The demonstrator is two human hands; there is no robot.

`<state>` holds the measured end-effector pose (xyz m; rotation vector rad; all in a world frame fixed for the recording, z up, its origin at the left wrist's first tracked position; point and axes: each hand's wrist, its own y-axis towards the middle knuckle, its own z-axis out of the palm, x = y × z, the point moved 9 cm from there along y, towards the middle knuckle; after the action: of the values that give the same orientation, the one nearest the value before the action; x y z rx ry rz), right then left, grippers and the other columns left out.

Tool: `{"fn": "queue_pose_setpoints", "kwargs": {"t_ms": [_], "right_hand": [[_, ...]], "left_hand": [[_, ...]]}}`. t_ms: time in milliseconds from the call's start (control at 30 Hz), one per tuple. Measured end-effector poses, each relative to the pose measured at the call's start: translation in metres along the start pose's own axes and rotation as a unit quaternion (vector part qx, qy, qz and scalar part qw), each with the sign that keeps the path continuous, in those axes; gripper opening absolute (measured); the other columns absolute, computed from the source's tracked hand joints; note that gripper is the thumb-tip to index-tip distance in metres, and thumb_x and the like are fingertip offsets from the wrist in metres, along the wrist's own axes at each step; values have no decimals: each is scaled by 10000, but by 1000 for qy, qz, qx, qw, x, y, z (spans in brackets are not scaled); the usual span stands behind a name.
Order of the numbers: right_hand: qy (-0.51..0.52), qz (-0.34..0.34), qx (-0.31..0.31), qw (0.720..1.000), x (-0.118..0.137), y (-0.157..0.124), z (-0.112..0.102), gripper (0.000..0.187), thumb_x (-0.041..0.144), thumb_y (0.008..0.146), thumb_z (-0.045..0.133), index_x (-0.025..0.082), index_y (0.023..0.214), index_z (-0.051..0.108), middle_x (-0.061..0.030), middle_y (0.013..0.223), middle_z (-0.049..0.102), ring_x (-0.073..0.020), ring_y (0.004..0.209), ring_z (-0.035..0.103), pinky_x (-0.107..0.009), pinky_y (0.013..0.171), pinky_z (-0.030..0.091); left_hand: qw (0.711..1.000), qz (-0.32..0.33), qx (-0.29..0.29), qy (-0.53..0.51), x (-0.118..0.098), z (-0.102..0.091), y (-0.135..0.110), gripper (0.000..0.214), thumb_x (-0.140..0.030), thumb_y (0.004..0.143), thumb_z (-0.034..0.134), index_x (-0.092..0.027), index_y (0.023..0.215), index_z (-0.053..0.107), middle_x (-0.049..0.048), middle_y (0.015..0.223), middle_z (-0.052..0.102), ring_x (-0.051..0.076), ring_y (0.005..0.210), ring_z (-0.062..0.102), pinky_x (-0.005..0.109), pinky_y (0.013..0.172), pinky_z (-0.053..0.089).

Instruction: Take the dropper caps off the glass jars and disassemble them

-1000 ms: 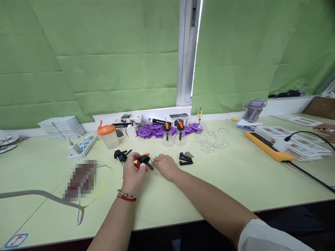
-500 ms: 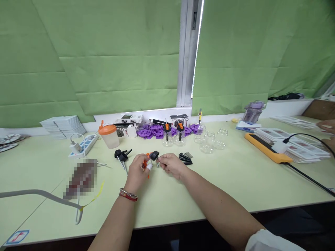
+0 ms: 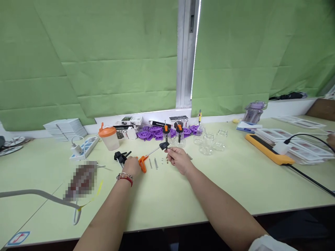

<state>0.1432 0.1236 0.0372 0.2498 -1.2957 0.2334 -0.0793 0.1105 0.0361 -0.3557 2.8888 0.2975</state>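
Note:
My right hand is closed on a black cap by its edge. A thin metal rod slants from this cap down toward orange levers; whether they touch, I cannot tell. My left hand is at a cluster of black caps with rods, its fingers mostly hidden behind the hand. Between my hands lie metal pins and tiny fittings. Springs lie partly behind my right hand.
Behind are purple plastic parts, two glass bottles with black-and-orange tops, several bare glass bottles and an orange-lidded cup. A yellow power strip and card stacks stand right; a white power strip and grey hanger left.
My left hand has let go of the cap assembly and moved left to the black caps. My right hand now holds a cap farther right and higher. Metal pins and orange levers have come into sight.

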Motion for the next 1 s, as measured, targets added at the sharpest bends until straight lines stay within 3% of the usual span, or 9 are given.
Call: {"fn": "queue_pose_setpoints", "kwargs": {"t_ms": [133, 233, 300, 400, 467, 567, 633, 700, 1000], "right_hand": [[-60, -16, 10, 998, -4, 2, 3, 304, 450, 739, 600, 155, 811, 586, 45, 544, 507, -58, 432, 306, -218, 439, 194], [-83, -27, 36, 995, -5, 1, 10, 307, 458, 764, 587, 155, 804, 602, 50, 534, 473, -63, 446, 303, -222, 444, 194], [-67, -23, 63, 995, -5, -2, 17, 321, 472, 777, 581, 156, 829, 609, 58, 533, 450, -63, 444, 295, -222, 444, 191], [-52, -20, 82, 995, -3, -8, 26, 364, 504, 798, 559, 155, 892, 605, 48, 568, 491, -64, 441, 314, -221, 439, 223], [-63, -22, 78, 995, -2, -11, 28, 389, 516, 805, 551, 156, 943, 600, 32, 613, 537, -73, 461, 364, -221, 446, 274], [-83, -16, 73, 994, -4, -11, 27, 401, 511, 802, 564, 159, 990, 604, 22, 649, 565, -83, 491, 409, -222, 456, 318], [-93, -9, 68, 993, -6, -9, 25, 384, 497, 803, 568, 157, 975, 615, 21, 646, 567, -83, 488, 410, -221, 451, 320], [-102, -2, 67, 993, -9, -8, 23, 359, 480, 812, 561, 152, 945, 625, 18, 644, 570, -81, 484, 410, -219, 445, 320], [-149, 5, 85, 985, -18, -6, 25, 310, 458, 832, 544, 167, 883, 640, 10, 654, 589, -82, 490, 427, -214, 457, 341]], "left_hand": [[999, 45, -27, -9, -17, -12, -12, 178, -98, 720, 480, -129, 772, 647, 182, 902, 655, 283, 892, 631, 352, 761, 488], [984, 118, -112, -79, -43, -40, -32, 344, -214, 851, 410, -107, 1130, 580, 189, 1165, 606, 279, 1138, 544, 382, 937, 433], [970, 176, -93, -143, -62, -45, -44, 409, -247, 865, 412, -135, 1248, 506, 145, 1120, 640, 255, 1050, 594, 367, 880, 463], [969, 174, -63, -164, -64, -44, -46, 372, -159, 830, 395, -177, 1166, 553, 93, 948, 680, 230, 876, 639, 336, 779, 482], [977, 116, -93, -155, -42, -49, -36, 339, -121, 799, 395, -186, 1068, 591, 90, 878, 674, 238, 834, 638, 333, 743, 479], [977, -62, -165, -123, 24, -62, -16, 290, -154, 798, 421, -169, 1031, 593, 116, 788, 648, 283, 787, 631, 362, 677, 474], [968, -159, -165, -105, 64, -61, -6, 267, -133, 769, 444, -142, 993, 590, 153, 832, 643, 307, 840, 627, 376, 681, 477], [964, -186, -159, -100, 87, -56, 2, 274, -90, 719, 476, -106, 970, 583, 198, 918, 632, 324, 908, 619, 388, 699, 484], [960, -246, -94, -99, 116, -10, 16, 179, -70, 646, 568, -124, 816, 574, 240, 1046, 606, 302, 845, 654, 386, 644, 516]]}}
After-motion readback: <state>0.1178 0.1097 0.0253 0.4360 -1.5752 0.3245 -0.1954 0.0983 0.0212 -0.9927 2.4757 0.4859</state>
